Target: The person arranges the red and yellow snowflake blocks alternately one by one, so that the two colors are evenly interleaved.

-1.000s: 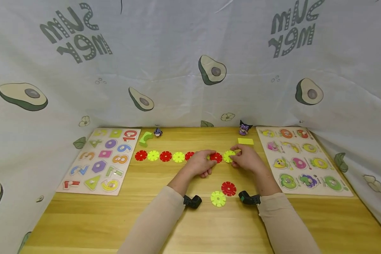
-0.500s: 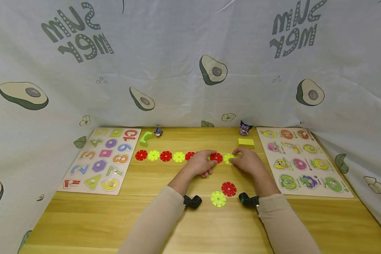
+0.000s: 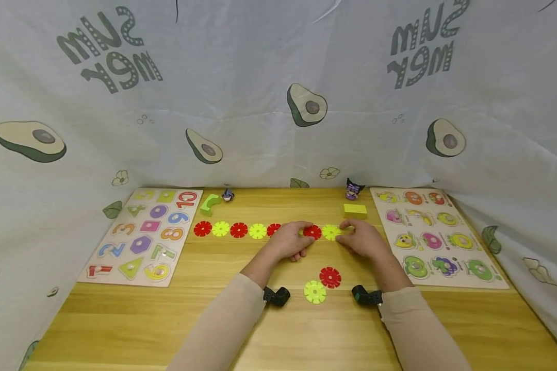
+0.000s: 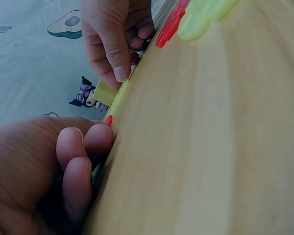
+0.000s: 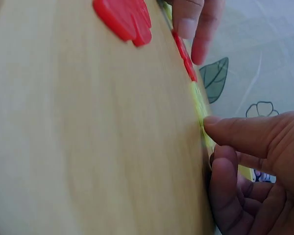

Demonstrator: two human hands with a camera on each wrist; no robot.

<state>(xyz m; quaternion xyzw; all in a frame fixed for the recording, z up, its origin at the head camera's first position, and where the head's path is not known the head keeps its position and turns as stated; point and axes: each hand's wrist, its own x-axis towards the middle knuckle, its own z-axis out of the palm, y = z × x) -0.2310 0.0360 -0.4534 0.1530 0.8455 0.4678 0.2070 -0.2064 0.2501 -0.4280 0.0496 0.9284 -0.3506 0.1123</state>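
A row of notched plastic discs, red and yellow in turn, runs across the table. My left hand (image 3: 288,241) is at a red notched disc (image 3: 313,233), its thumb and forefinger on the left part of it, covering part of the row. Butted against that disc's right side lies a yellow notched disc (image 3: 330,232). My right hand (image 3: 364,239) pinches its right edge between thumb and forefinger; in the right wrist view the thumb touches the yellow disc (image 5: 198,103) edge. Nearer me lie a loose red disc (image 3: 330,277) and a loose yellow disc (image 3: 315,292), side by side.
A number puzzle board (image 3: 141,234) lies left, a fruit puzzle board (image 3: 433,237) right. Behind the row stand a green arched block (image 3: 209,204), a small blue-purple figure (image 3: 228,195), a yellow block (image 3: 355,211) and a purple-black figure (image 3: 354,189). A printed curtain (image 3: 260,103) hangs behind.
My right hand has come slightly lower and its fingers have shifted at the yellow disc's right edge. That disc has moved a little toward me and the red one. My left hand stays put.
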